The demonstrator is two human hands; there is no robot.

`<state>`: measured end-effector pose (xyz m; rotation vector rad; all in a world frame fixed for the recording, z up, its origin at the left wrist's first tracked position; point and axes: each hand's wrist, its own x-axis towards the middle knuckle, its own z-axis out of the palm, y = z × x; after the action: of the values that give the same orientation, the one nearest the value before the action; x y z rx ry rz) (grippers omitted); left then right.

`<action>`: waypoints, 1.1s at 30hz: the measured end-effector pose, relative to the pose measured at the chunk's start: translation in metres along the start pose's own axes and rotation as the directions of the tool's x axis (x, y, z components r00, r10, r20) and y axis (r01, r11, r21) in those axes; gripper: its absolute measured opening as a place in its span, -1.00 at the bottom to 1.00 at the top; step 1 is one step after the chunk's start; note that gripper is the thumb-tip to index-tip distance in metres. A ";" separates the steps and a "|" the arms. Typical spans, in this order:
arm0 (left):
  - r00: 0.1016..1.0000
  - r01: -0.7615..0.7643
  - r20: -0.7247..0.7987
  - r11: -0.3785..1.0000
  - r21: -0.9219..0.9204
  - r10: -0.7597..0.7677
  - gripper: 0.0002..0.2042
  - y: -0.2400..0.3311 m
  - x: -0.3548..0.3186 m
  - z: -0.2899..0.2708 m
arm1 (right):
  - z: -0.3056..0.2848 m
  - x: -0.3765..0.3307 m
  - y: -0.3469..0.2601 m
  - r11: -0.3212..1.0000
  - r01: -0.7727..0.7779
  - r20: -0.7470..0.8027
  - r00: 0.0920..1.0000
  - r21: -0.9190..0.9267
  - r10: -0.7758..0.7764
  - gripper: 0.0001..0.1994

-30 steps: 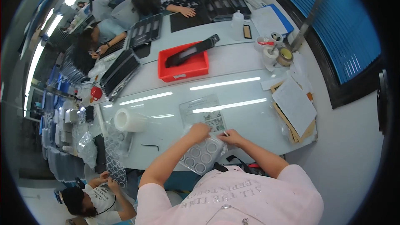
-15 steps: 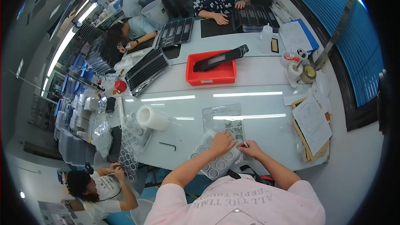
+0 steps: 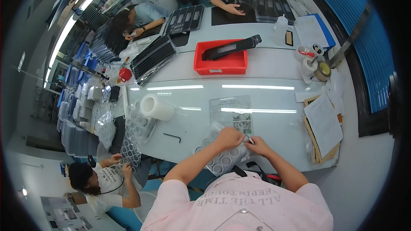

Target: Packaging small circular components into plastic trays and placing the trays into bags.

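Observation:
At the table's near edge lies a clear plastic tray (image 3: 223,161) with several white rings in it. My left hand (image 3: 230,138) is over the tray's far part, fingers curled in; what they hold, if anything, is hidden. Just right of it, my right hand (image 3: 259,146) pinches a small slim stick-like piece (image 3: 251,141), pale with a dark part. Its tip points toward my left fingers. Beyond my hands, a clear flat sheet or bag (image 3: 231,105) with a printed picture lies on the table.
A black hex key (image 3: 172,136) and a white roll (image 3: 157,107) lie to the left. Farther off stands a red bin (image 3: 220,69) holding a black part (image 3: 231,48). Papers (image 3: 323,122) lie at right. Co-workers sit at the left (image 3: 107,188) and far side.
My left hand has gone from resting spread on the tray to curled fingers near my right hand. The whole view has shifted slightly. A co-worker's hands across the table have moved.

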<state>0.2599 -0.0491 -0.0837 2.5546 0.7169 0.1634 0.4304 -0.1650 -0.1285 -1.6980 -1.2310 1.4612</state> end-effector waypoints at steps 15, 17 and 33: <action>0.942 -0.046 0.337 0.990 0.130 -0.001 -0.72 0.007 0.014 -0.007 | 0.012 -0.005 0.006 0.825 -0.291 0.106 0.956 0.485 0.274 -0.73; 0.908 -0.127 0.412 0.986 0.104 0.074 -0.73 0.010 0.018 -0.016 | 0.016 -0.003 0.014 0.807 -0.286 0.101 0.956 0.517 0.274 -0.73; 0.961 0.012 0.275 1.000 -0.021 -0.006 -0.63 0.009 0.000 0.013 | 0.006 -0.001 0.028 0.925 -0.258 0.117 0.965 0.278 0.234 -0.67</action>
<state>0.2673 -0.0613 -0.0904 2.4842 0.6139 -0.1840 0.4317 -0.1781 -0.1539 -1.6460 -0.8098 1.7793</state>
